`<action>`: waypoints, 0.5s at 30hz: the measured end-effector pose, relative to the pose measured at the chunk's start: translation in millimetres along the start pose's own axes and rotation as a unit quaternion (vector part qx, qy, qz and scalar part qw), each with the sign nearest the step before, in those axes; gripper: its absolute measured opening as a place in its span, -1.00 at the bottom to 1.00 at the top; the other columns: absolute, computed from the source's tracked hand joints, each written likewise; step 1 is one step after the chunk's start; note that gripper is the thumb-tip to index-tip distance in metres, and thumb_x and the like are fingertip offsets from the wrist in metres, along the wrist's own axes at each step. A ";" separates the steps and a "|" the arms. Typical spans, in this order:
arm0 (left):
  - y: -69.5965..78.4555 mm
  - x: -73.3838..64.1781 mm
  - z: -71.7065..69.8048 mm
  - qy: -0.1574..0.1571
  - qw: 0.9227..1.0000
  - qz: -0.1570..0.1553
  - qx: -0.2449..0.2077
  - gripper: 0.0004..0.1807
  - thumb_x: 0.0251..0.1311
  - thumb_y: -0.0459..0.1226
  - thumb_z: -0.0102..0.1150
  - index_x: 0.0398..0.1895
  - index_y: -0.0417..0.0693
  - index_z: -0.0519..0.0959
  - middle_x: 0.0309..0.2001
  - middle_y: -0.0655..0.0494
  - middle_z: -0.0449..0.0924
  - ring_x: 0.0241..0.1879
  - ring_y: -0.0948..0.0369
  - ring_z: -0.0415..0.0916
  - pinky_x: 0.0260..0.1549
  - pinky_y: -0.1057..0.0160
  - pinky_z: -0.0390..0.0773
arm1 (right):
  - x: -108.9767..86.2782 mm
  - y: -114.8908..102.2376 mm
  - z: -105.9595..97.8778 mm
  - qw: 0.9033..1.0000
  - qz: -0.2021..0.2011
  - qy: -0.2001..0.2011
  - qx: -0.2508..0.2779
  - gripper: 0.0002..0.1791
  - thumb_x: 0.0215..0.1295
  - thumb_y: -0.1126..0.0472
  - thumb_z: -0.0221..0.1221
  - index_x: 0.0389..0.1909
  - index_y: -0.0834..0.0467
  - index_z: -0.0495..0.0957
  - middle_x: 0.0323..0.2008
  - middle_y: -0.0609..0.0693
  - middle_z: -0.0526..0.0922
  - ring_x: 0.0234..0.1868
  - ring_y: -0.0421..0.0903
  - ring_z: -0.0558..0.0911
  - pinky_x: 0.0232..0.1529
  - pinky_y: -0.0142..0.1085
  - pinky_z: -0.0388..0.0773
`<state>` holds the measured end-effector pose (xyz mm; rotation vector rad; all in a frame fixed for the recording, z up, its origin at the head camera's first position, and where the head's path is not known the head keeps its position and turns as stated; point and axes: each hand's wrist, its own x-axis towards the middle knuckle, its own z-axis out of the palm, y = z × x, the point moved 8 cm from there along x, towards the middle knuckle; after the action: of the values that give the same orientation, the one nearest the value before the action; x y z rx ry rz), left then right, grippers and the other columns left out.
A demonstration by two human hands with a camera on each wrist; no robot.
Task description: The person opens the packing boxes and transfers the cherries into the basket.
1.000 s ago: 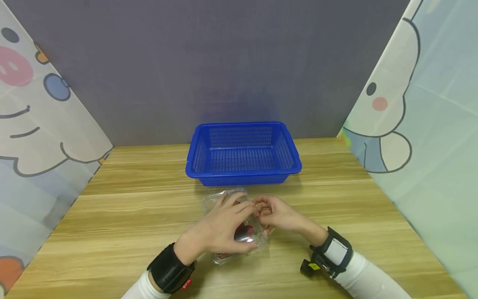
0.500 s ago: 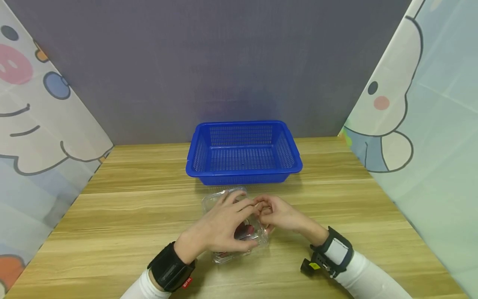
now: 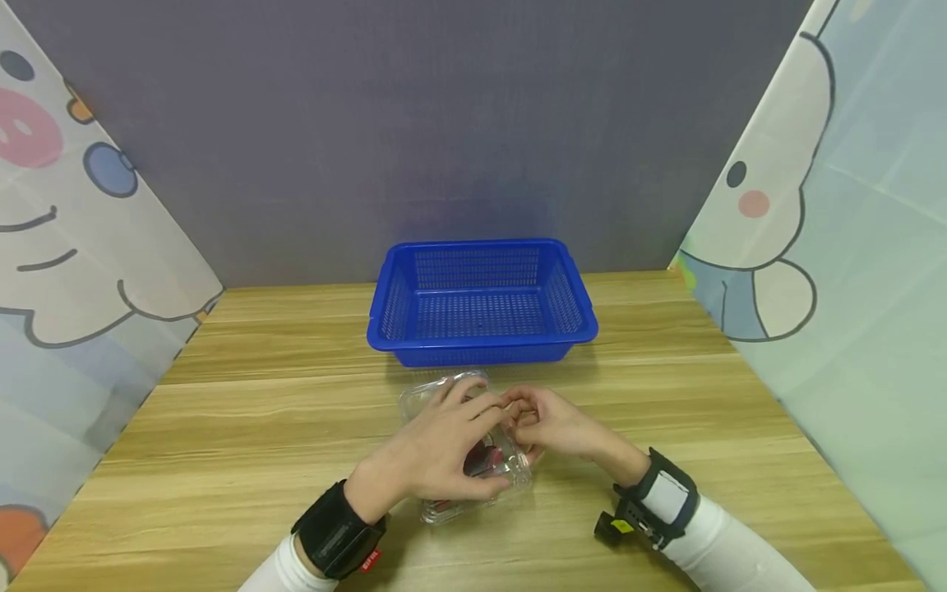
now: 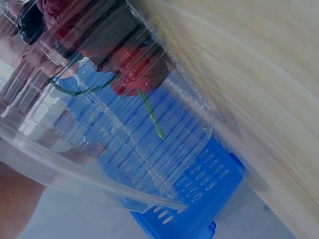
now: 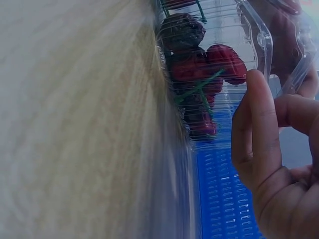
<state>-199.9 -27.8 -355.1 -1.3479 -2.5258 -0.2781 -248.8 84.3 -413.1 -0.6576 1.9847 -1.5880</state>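
Note:
A clear plastic clamshell box (image 3: pixel 447 511) lies on the table, with dark red fruits (image 5: pixel 227 64) on green stems inside, seen through its ribbed wall. My left hand (image 3: pixel 436 448) rests spread over the lid, thumb stretched toward the near right side and fingertips by the right edge. At that same edge my right hand (image 3: pixel 551 423) pinches the rim with bent fingers. The right wrist view shows two plastic rims standing apart at the right hand's fingertips (image 5: pixel 259 82). Part of the lid is hidden under the left hand.
A blue perforated basket (image 3: pixel 481 339) stands just behind the box, in front of the grey back wall (image 3: pixel 459 123). Cartoon-printed panels (image 3: pixel 851 329) flank the wood-grain table (image 3: pixel 259 460) on both sides.

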 end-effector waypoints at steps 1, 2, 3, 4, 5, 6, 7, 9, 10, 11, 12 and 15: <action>0.2 0.0 -0.1 0.001 1.000 0.001 0.001 -0.31 0.11 0.37 0.00 0.10 0.14 0.50 0.15 0.37 0.35 0.35 0.08 0.10 0.19 -0.23 0.17 | 0.0 0.0 0.0 1.000 0.000 -0.001 -0.001 -0.47 0.14 0.52 0.05 0.18 0.49 0.25 -0.27 0.13 0.51 -0.43 -0.14 0.59 -0.51 -0.09 0.61; 0.5 -0.1 -0.2 0.002 1.000 0.002 0.001 -0.31 0.10 0.37 0.00 0.10 0.13 0.50 0.14 0.36 0.35 0.35 0.08 0.10 0.19 -0.22 0.17 | -0.1 -0.1 0.1 1.000 -0.001 -0.002 -0.001 -0.47 0.14 0.52 0.05 0.18 0.49 0.25 -0.27 0.14 0.51 -0.43 -0.13 0.60 -0.52 -0.09 0.60; 0.7 -0.1 -0.3 0.004 1.000 0.003 0.001 -0.30 0.10 0.37 0.00 0.11 0.13 0.50 0.15 0.36 0.34 0.35 0.08 0.10 0.19 -0.22 0.17 | -0.3 -0.3 0.1 1.000 -0.002 -0.003 -0.002 -0.48 0.14 0.52 0.05 0.17 0.48 0.25 -0.27 0.14 0.52 -0.43 -0.12 0.60 -0.52 -0.08 0.60; 0.7 0.1 -0.4 0.005 1.000 0.004 0.001 -0.30 0.10 0.38 0.01 0.11 0.12 0.50 0.15 0.36 0.34 0.34 0.08 0.10 0.19 -0.22 0.17 | -0.3 -0.4 0.1 1.000 -0.003 -0.003 -0.002 -0.48 0.14 0.52 0.05 0.17 0.48 0.25 -0.27 0.14 0.52 -0.43 -0.12 0.60 -0.53 -0.08 0.60; 0.8 0.3 -0.5 0.007 1.000 0.005 0.002 -0.29 0.09 0.38 0.01 0.12 0.12 0.50 0.15 0.36 0.34 0.34 0.09 0.11 0.20 -0.22 0.17 | -0.6 -0.6 0.1 1.000 -0.003 -0.004 -0.002 -0.49 0.14 0.52 0.05 0.16 0.48 0.26 -0.27 0.14 0.52 -0.43 -0.11 0.60 -0.53 -0.08 0.60; 0.8 0.4 -0.6 0.008 1.000 0.006 0.001 -0.28 0.09 0.37 0.01 0.13 0.11 0.50 0.15 0.36 0.34 0.34 0.09 0.11 0.19 -0.21 0.17 | -0.6 -0.4 0.2 1.000 -0.002 -0.004 -0.002 -0.49 0.14 0.52 0.06 0.16 0.48 0.26 -0.27 0.15 0.53 -0.43 -0.11 0.60 -0.53 -0.08 0.60; 0.9 0.6 -0.6 0.009 1.000 0.007 0.000 -0.27 0.09 0.37 0.01 0.14 0.10 0.51 0.15 0.37 0.33 0.34 0.09 0.11 0.19 -0.21 0.17 | -0.6 -0.2 0.2 1.000 -0.001 -0.004 -0.001 -0.50 0.15 0.52 0.06 0.15 0.48 0.26 -0.26 0.15 0.53 -0.43 -0.11 0.60 -0.53 -0.08 0.60; 1.2 0.9 -0.6 0.010 1.000 0.008 -0.001 -0.26 0.09 0.38 0.01 0.14 0.09 0.51 0.14 0.36 0.33 0.33 0.10 0.11 0.19 -0.21 0.18 | -0.7 0.3 0.3 1.000 0.001 -0.005 -0.002 -0.51 0.15 0.51 0.06 0.14 0.47 0.27 -0.26 0.15 0.53 -0.44 -0.12 0.60 -0.53 -0.08 0.60; 1.3 0.9 -0.6 0.010 1.000 0.009 -0.001 -0.26 0.08 0.38 0.02 0.15 0.09 0.51 0.13 0.36 0.33 0.33 0.10 0.11 0.19 -0.21 0.18 | -0.6 0.8 0.3 1.000 0.003 -0.005 -0.001 -0.52 0.15 0.51 0.07 0.13 0.47 0.27 -0.27 0.15 0.53 -0.44 -0.12 0.59 -0.53 -0.09 0.60; 1.6 1.0 -0.5 0.010 1.000 0.010 -0.001 -0.26 0.08 0.38 0.02 0.14 0.09 0.51 0.13 0.36 0.33 0.32 0.10 0.12 0.19 -0.21 0.18 | -0.5 1.1 0.4 1.000 0.004 -0.005 -0.001 -0.53 0.16 0.51 0.07 0.12 0.47 0.27 -0.27 0.15 0.53 -0.44 -0.12 0.60 -0.53 -0.09 0.60; 1.9 1.0 -0.5 0.010 1.000 0.010 0.000 -0.26 0.08 0.38 0.01 0.13 0.09 0.51 0.13 0.35 0.33 0.32 0.10 0.12 0.19 -0.22 0.19 | -0.2 1.6 0.3 1.000 0.005 -0.006 0.000 -0.54 0.16 0.51 0.08 0.12 0.47 0.27 -0.27 0.15 0.54 -0.44 -0.12 0.60 -0.52 -0.08 0.60; 2.4 1.1 -0.7 0.011 1.000 0.011 0.004 -0.30 0.07 0.38 0.02 0.08 0.11 0.51 0.10 0.35 0.34 0.32 0.09 0.13 0.19 -0.21 0.19 | 0.0 1.8 0.5 1.000 0.005 -0.008 0.002 -0.56 0.18 0.49 0.09 0.10 0.46 0.28 -0.27 0.16 0.53 -0.45 -0.11 0.61 -0.52 -0.08 0.60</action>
<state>-198.3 -25.8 -354.0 -1.3616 -2.4894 -0.2776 -248.6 84.2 -414.9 -0.6568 1.9687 -1.5765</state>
